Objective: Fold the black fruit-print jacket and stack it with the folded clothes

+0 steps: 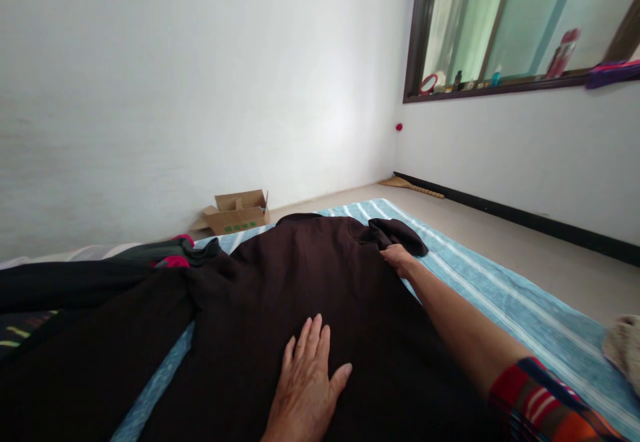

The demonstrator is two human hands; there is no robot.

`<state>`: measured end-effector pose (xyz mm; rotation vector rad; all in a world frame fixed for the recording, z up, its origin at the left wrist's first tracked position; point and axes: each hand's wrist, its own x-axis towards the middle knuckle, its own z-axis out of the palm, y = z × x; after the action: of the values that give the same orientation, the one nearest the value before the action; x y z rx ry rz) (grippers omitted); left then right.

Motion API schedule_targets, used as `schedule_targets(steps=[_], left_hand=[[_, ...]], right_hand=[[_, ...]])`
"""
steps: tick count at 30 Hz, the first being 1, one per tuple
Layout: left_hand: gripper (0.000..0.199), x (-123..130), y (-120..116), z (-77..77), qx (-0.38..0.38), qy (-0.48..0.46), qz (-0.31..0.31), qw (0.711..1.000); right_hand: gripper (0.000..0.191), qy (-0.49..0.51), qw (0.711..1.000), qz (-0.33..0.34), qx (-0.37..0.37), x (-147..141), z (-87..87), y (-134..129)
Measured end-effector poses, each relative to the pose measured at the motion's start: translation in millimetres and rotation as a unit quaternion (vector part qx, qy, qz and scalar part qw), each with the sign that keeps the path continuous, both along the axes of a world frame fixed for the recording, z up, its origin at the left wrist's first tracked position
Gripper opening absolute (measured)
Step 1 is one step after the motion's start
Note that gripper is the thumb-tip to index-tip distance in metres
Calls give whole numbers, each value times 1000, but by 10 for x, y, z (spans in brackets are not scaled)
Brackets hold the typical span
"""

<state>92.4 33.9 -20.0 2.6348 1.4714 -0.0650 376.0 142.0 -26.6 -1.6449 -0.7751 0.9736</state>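
A dark brown garment (320,275) lies spread over a blue and white striped sheet (465,272), its collar at the far end and one sleeve stretching to the left. My left hand (307,382) rests flat on the middle of the cloth, fingers extended. Farther off on the right, my right hand (397,259) grips the garment's edge near the shoulder, beside a bunched part of the right sleeve. Its fingertips are partly hidden by the fabric.
Other dark clothes with pink parts (173,262) lie at the left. Beyond the sheet, an open cardboard box (237,212) stands by the wall. A broom (413,185) lies in the corner. Beige fluffy cloth (625,352) is at the right edge.
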Motion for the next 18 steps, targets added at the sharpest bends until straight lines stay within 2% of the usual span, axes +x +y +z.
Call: schedule_targets(steps=[8,14,18], left_hand=[[65,-15,-8,-14,-1,-6,0,1000],[66,-26,2,-38,-4,-1,-9,1000],[66,-10,-2,-8,-10,8,-4,1000]], right_hand=[[30,44,993,-105,-32,96,47,116],[29,44,994,-102,-20,231,116,198],[28,28,995,-91,3,223,62,243]])
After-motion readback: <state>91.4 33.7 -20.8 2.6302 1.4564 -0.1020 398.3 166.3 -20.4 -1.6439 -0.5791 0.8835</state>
